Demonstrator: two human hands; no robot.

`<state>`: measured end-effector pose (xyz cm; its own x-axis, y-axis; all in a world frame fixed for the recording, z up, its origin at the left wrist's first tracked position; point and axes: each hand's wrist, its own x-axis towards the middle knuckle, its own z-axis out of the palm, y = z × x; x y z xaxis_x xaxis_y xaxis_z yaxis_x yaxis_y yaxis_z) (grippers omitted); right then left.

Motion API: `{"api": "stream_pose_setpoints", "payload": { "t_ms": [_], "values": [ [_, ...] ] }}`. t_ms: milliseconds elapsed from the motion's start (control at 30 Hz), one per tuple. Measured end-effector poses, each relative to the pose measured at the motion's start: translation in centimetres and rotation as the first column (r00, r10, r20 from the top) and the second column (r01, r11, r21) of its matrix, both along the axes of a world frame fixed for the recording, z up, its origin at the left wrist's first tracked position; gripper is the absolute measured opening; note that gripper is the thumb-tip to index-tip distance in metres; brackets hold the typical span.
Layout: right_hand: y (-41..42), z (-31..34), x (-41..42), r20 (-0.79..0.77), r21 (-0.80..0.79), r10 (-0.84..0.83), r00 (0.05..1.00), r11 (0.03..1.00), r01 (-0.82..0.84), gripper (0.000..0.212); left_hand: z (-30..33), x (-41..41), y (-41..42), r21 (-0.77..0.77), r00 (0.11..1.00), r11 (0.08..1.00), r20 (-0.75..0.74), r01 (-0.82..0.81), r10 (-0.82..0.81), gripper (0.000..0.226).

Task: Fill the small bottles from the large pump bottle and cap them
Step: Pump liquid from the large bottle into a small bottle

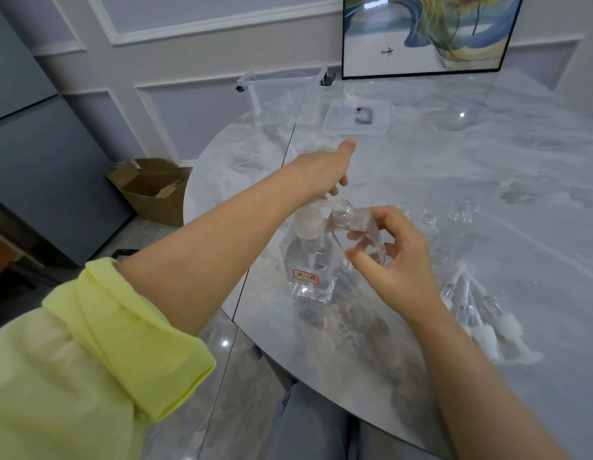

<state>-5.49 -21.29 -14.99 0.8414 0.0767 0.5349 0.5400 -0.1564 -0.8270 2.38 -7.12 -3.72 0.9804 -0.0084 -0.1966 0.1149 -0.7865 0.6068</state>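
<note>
Large pump bottle (pixel 310 260) stands near worktop (pixel 487 167) left edge; left hand (pixel 325 171) presses its pump w/ fingers curled over the head, right hand (pixel 393 257) pinches a small bottle (pixel 358 227) tilted, neck at the spout. Loose pump caps (pixel 477 313) lie just right, more small bottles (pixel 444 215) behind, clear bin (pixel 285 94) & lid (pixel 356 117) at far side. Marble top, cardboard box (pixel 152 187) on floor left.

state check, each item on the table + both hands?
large pump bottle: upright, part full
small bottle: uncapped, tilted, mouth at the spout
left hand: on the pump head
right hand: grips small bottle
spray caps: lying loose
storage bin: lid off
</note>
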Motion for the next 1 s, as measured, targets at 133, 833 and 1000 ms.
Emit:
{"api": "stream_pose_setpoints", "payload": {
  "t_ms": [133, 833, 1000],
  "values": [
    [0.0, 0.0, -0.1, -0.01, 0.014, -0.013, 1.0, 1.0, 0.013, 0.031, 0.0, 0.0, -0.1, -0.008, 1.0, 1.0, 0.023, 0.008, -0.008, 0.072],
    [0.2, 0.1, -0.3, -0.011, 0.014, -0.02, 1.0, 1.0, 0.02, 0.031, 0.2, -0.9, 0.1, -0.028, 0.998, 0.998, 0.004, -0.059, 0.059, 0.071],
    [0.1, 0.6, -0.4, -0.067, 0.073, -0.014, 0.998, 0.997, 0.019, 0.03, 1.1, -1.0, 0.0, -0.02, 0.992, 0.999, 0.12, -0.032, 0.034, 0.061]
  ]
}}
